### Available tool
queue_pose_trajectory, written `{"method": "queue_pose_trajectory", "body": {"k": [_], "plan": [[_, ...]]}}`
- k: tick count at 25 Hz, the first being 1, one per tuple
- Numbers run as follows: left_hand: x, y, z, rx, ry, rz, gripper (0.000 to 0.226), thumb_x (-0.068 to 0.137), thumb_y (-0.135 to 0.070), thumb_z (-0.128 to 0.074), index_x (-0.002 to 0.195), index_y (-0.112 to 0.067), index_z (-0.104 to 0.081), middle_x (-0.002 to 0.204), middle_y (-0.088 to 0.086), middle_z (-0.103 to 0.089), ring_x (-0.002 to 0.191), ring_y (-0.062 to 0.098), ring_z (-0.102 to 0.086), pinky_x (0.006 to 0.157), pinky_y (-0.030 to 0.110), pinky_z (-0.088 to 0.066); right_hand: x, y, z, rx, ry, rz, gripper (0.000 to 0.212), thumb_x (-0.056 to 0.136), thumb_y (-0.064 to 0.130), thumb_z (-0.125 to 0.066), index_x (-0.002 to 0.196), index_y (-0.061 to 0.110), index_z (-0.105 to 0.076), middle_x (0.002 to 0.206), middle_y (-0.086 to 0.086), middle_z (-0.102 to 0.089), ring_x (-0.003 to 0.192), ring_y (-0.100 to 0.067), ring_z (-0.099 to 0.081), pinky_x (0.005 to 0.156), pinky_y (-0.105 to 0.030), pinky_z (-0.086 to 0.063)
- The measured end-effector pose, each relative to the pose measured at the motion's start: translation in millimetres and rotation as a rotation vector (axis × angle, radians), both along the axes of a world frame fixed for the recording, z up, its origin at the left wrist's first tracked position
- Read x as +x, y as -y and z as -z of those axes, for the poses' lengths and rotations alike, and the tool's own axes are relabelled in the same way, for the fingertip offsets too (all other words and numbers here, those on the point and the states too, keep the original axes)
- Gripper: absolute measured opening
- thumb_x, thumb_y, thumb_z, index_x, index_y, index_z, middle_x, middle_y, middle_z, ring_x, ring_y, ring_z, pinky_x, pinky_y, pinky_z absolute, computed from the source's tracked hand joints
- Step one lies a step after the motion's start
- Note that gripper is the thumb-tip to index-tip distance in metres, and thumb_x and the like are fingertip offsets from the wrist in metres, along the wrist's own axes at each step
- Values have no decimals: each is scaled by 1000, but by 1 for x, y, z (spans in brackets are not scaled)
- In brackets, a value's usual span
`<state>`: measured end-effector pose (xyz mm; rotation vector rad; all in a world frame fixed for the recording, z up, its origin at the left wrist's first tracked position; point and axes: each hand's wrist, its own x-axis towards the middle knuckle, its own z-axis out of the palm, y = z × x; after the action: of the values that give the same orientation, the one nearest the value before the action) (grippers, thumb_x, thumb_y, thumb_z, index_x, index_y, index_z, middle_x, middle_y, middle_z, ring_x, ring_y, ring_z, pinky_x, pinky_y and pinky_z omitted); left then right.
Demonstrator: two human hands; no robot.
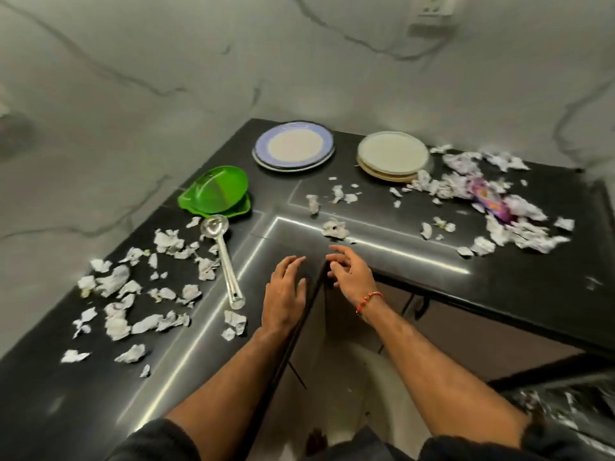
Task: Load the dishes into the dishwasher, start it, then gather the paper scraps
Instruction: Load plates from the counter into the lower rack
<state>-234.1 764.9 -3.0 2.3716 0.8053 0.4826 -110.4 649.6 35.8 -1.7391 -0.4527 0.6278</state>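
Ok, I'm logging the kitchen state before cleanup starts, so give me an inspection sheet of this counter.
Surface: black L-shaped counter, glossy, against a marbled wall.
Job's things: blue-rimmed plates and a stack of cream plates at the back; green dishes to their left; steel ladle lying in front of them; paper scraps strewn on both wings.
Clutter: purple wrapper among the right-hand scraps.
Grippers: left hand and right hand open, empty, over the inner corner.
Cables: nothing seen.
Surroundings: wall socket above; cabinet fronts below the counter.
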Motion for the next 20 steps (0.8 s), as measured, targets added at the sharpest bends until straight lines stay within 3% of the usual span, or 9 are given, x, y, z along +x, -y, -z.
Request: {"method": "queue_pose_trajectory", "body": {"k": [4, 6, 10, 15, 20], "plan": [[-11, -27, 4, 17, 21, -172, 48, 97, -17, -58, 144, -23, -51, 149, -1, -46, 137, 20, -46, 109, 48, -44, 4, -46, 7, -14, -10, -170, 34, 97, 11, -53, 127, 25, -58, 113, 9, -66, 88, -10, -68, 69, -24, -57], [-14, -40, 4, 70, -15, -365, 45, 97, -21, -58, 141, -21, -53, 145, 2, -49, 131, 24, -49, 107, 46, -44, 8, -67, 8, -33, -22, -262, 33, 97, 9, -53, 127, 23, -59, 114, 5, -67, 87, -12, -67, 70, -27, -58], [-27, -64, 10, -85, -301, -757, 53, 95, -39, -62, 141, -16, -47, 144, 15, -42, 128, 37, -42, 107, 51, -37, 17, -97, 11, -96, -15, -443, 33, 97, 9, -53, 127, 20, -59, 113, 0, -67, 86, -12, -65, 75, -31, -57], [-18, -86, 11, -289, -402, -892, 48, 94, -34, -68, 133, -11, -50, 133, 19, -54, 125, 39, -47, 104, 48, -39, 22, -101, 23, -145, -13, -541, 30, 96, 9, -52, 123, 20, -61, 107, -3, -70, 86, -15, -65, 83, -33, -54], [-13, -94, 6, -409, -156, -824, 24, 105, -29, -49, 116, -9, -57, 116, 14, -57, 96, 25, -57, 81, 41, -48, 20, -86, 22, -113, -67, -496, 31, 97, 12, -52, 123, 26, -61, 105, 3, -70, 87, -14, -68, 71, -22, -55]]}}
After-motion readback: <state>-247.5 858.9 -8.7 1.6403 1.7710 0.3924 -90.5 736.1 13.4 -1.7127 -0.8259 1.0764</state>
